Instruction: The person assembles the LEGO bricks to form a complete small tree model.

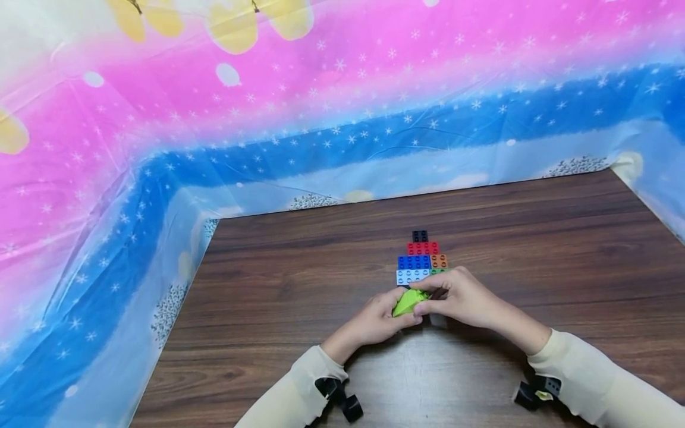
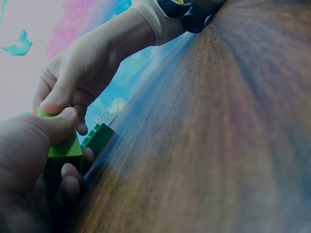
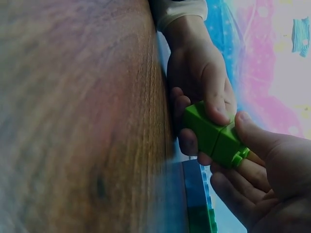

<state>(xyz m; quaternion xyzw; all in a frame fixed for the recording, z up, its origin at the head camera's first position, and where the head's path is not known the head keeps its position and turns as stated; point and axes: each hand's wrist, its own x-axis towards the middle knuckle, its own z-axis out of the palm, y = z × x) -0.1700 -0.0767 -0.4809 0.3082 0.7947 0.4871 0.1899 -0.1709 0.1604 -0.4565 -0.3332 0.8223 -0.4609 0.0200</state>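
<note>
Two lime green toy building bricks [image 3: 214,138] sit end to end with a seam between them, and studs show at one end in the right wrist view. My left hand [image 1: 377,318] grips one brick between thumb and curled fingers. With thumb and fingertips, my right hand [image 1: 465,300] pinches the studded one. Both hands are in front of a flat arrangement of bricks on the table: a light blue brick [image 1: 412,277] beside a green brick [image 1: 439,271], then a blue brick [image 1: 414,262] beside an orange brick [image 1: 439,261]. My fingers partly hide its near end.
Beyond them lie a red brick [image 1: 423,248] and a small black brick [image 1: 420,236], narrowing the arrangement at its far end. The dark wooden table [image 1: 289,267] is bordered by a pink and blue patterned cloth [image 1: 321,107] at its back and sides.
</note>
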